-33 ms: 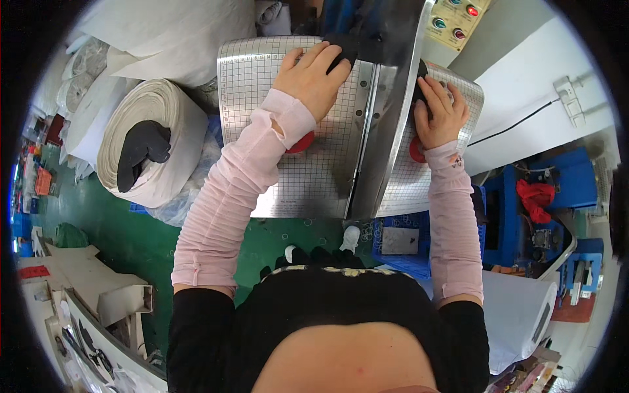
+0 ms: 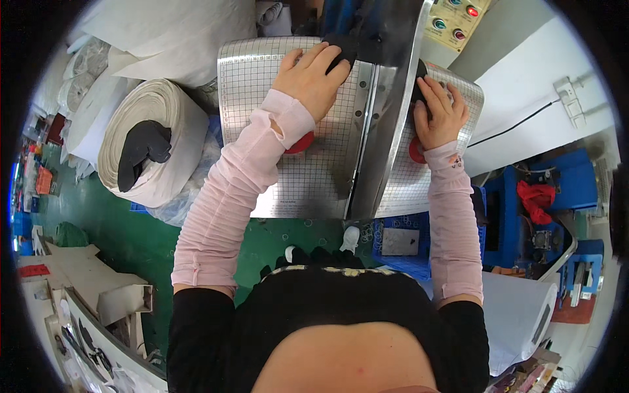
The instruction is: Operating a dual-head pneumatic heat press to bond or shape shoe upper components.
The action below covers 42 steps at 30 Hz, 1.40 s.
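Note:
My left hand (image 2: 314,80) lies with fingers spread on a piece of black material (image 2: 342,47) at the far end of a gridded metal table (image 2: 308,187). A steel upright plate (image 2: 393,124) of the machine divides this table in two. Beyond it, on the right part, my right hand (image 2: 440,112) rests with fingers apart. Its fingertips touch a black edge beside the plate, partly hidden by it. Near each wrist a red round button (image 2: 417,150) shows, the left one half covered by my sleeve.
A big roll of off-white material (image 2: 187,124) stands left, with a black piece (image 2: 141,154) on it. At top right is a yellow control panel (image 2: 452,23) with lit knobs. Blue crates (image 2: 393,262) sit below the table at right; a white roll (image 2: 517,314) lies nearby.

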### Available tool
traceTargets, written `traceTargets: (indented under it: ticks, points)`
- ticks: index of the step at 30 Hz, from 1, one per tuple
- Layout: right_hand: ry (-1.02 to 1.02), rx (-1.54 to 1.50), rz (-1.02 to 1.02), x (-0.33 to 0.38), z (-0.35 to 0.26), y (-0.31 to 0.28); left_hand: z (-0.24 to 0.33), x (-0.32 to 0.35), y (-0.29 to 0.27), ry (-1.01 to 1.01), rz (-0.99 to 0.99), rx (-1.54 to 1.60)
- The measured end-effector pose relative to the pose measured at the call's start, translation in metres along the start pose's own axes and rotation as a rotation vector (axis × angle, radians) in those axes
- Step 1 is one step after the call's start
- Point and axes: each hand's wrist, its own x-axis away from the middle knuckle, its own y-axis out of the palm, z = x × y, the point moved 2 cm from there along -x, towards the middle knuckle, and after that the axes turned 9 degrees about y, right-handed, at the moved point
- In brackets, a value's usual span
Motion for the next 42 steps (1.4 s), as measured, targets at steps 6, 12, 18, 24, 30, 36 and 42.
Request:
traceTargets:
  ticks: [6,12,18,24,30,36,42]
  points:
    - [-0.034,-0.032,0.010,-0.002,0.001,-0.002,0.000,-0.001,-0.004,-0.003,-0.025,-0.021]
    - [-0.059,-0.070,0.004,-0.004,0.002,-0.003,0.001,0.000,-0.009,-0.025,-0.056,-0.020]
    - [-0.023,-0.212,-0.001,0.001,0.010,-0.016,0.003,0.002,-0.019,-0.049,-0.089,0.041]
    - [0.059,-0.284,0.101,0.026,0.047,-0.031,0.011,0.017,-0.033,-0.080,0.061,0.120]
    - [0.246,-0.251,0.110,0.062,0.069,-0.039,0.024,0.067,-0.042,-0.226,0.146,0.154]
    - [0.337,-0.202,0.083,0.090,0.086,-0.034,0.055,0.126,-0.044,-0.470,0.200,0.211]
    - [0.368,-0.174,0.150,0.114,0.093,-0.044,0.057,0.140,-0.050,-0.498,0.184,0.176]
